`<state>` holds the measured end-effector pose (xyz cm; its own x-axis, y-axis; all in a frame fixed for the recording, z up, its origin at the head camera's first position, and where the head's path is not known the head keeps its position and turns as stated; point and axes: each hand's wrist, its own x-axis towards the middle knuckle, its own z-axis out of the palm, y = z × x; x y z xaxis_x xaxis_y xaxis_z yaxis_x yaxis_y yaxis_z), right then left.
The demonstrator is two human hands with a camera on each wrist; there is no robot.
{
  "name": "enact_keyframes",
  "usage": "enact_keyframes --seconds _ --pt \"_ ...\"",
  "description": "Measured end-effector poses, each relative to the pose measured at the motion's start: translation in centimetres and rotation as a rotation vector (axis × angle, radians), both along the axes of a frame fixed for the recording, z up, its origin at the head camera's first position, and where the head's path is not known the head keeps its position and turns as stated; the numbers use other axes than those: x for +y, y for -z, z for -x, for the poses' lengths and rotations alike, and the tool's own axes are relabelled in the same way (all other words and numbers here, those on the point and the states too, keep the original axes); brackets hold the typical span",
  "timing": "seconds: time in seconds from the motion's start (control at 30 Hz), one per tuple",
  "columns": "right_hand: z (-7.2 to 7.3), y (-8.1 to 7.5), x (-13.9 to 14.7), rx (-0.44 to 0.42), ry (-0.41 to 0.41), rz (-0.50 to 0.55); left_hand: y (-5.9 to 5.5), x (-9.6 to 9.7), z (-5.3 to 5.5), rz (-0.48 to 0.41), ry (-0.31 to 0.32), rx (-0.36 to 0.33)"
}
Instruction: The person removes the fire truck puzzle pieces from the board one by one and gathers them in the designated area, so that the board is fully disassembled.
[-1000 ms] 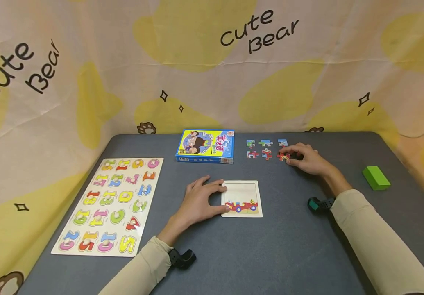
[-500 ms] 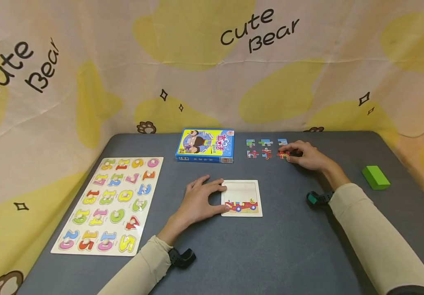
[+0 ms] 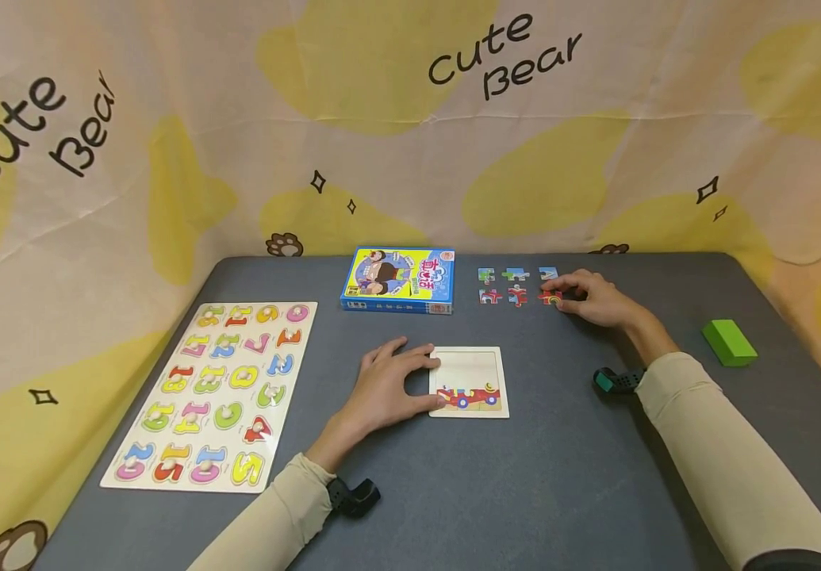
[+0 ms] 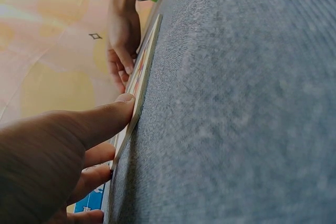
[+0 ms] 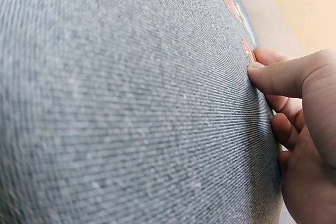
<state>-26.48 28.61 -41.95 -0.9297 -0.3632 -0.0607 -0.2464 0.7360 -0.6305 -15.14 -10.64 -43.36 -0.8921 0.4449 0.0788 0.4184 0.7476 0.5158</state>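
My left hand [image 3: 385, 388] rests on the left rim of a small square puzzle board [image 3: 467, 369]. Its thumb lies at the lower left and the fingers, spread, touch higher up the same side. A red racing car picture fills the board's lower part; pale wood shows above. Beyond it to the right, my right hand [image 3: 599, 301] pinches a red and yellow puzzle piece [image 3: 551, 298] between thumb and index finger, low against the table. In the right wrist view the thumb [image 5: 273, 77] covers part of this piece. Several other puzzle pieces [image 3: 517, 296] lie in two rows beside it.
A white number board [image 3: 278, 432] with colourful pegged numbers lies at the left. Behind the puzzle board sits a blue and yellow box [image 3: 399, 281]. A green block [image 3: 729, 342] stands at the right. A patterned cloth [image 3: 381, 103] hangs behind the table.
My right fingers have shifted slightly around the red and yellow piece, which stays at the end of its row. The left hand and the puzzle board have stayed in place.
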Motion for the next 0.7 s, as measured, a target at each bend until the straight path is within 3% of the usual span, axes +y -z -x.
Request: enact_keyframes --seconds 0.23,0.4,0.7 --pt "-0.1 0.3 0.1 -0.001 0.019 0.028 -0.1 0.0 0.0 0.000 0.005 -0.009" --pt "-0.4 0.7 0.2 0.035 0.040 0.111 -0.1 0.0 0.1 0.003 0.006 -0.016" --pt "-1.9 0.9 -1.1 0.113 0.132 0.203 -0.2 0.0 0.2 0.008 0.011 -0.019"
